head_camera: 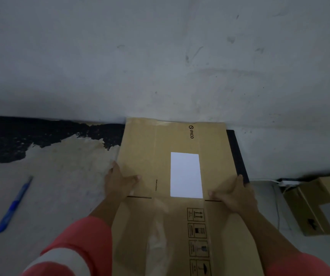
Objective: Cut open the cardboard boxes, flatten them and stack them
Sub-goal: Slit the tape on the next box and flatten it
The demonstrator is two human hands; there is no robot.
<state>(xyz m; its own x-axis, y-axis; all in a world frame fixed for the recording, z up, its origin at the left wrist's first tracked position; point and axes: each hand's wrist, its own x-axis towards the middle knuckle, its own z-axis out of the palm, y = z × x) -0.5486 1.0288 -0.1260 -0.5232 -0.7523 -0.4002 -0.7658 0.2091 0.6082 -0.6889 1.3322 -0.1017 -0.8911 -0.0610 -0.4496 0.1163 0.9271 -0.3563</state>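
Note:
A flattened brown cardboard box (152, 156) with a white label and a printed logo lies in front of me, its far edge against the wall. My left hand (118, 180) grips its left edge, thumb on top. My right hand (233, 194) grips the right edge the same way. A blue cutter (13, 205) lies on the floor to the left, well away from both hands.
A dark flat panel (237, 156) shows under the box's right edge. Another brown cardboard box (315, 206) sits at the right, with a white cable (277, 208) beside it. The grey wall (160, 56) rises just behind; the floor at left is patchy.

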